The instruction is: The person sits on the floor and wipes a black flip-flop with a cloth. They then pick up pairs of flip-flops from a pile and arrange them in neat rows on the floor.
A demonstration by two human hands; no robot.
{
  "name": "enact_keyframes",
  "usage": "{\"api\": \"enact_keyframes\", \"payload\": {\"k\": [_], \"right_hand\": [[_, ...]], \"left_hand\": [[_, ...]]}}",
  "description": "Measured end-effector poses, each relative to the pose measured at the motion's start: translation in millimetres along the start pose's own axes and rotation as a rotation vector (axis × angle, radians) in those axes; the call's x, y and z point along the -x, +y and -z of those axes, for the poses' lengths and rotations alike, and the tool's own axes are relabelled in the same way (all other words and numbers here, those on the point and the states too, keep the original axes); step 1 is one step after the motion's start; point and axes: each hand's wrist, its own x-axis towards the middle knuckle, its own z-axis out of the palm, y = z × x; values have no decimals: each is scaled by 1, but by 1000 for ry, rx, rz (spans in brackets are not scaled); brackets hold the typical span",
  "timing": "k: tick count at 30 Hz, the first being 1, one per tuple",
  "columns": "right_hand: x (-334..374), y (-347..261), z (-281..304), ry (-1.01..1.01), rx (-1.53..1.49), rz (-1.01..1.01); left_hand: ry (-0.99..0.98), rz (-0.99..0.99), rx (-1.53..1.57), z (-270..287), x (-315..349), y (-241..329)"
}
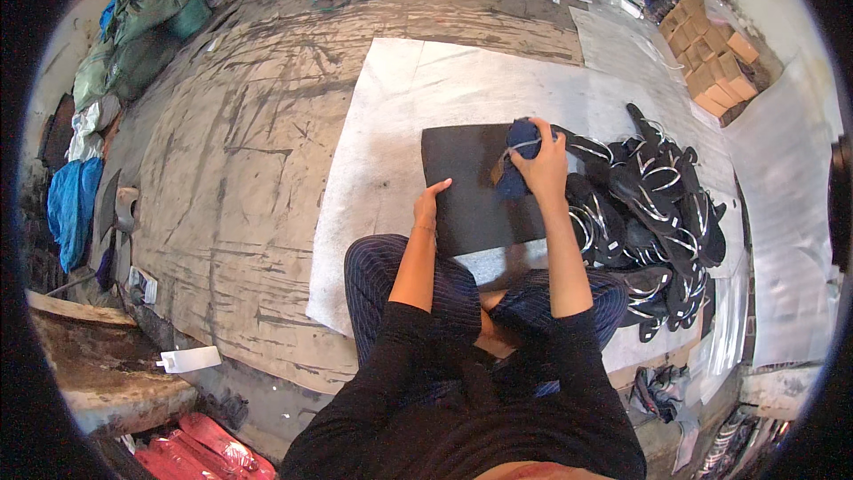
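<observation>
"The left hand (426,205)?"
"At the black sheet (469,213)'s left edge, grip unclear; slack might have let it slide."
"The right hand (545,163)?"
"Its fingers curled around a blue bundle (513,181) over the sheet; nearby sandals (641,196) could have snagged it."

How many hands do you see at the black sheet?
2. The left hand is at the left edge of the black sheet; the right hand holds a dark blue bundle toward its upper right. No other hands show.
</observation>
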Motion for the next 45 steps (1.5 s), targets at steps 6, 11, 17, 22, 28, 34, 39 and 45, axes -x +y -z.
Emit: {"api": "enact_keyframes", "payload": {"k": [6, 11, 17, 22, 28, 34, 39, 45], "right_hand": [[-50, -86, -3, 89, -151, 290], [-61, -186, -32, -36, -157, 334], [-23, -282, -103, -201, -306, 480], [33, -344, -183, -357, -473, 637], [106, -392, -241, -638, -492, 641], [140, -394, -257, -736, -355, 684], [159, -411, -237, -552, -426, 934], [196, -398, -229, -495, -89, 1310]], "left_hand": [[-72, -159, 196, 26, -6, 80], [-90, -292, 293, 70, 28, 150], [-52, -318, 400, 191, 53, 172], [246, -375, 385, 301, 93, 157], [559, -325, 431, 400, 144, 131], [781, -298, 296, 414, 154, 98], [1190, -324, -68, 431, 143, 74], [1229, -201, -292, 382, 158, 96]]}}
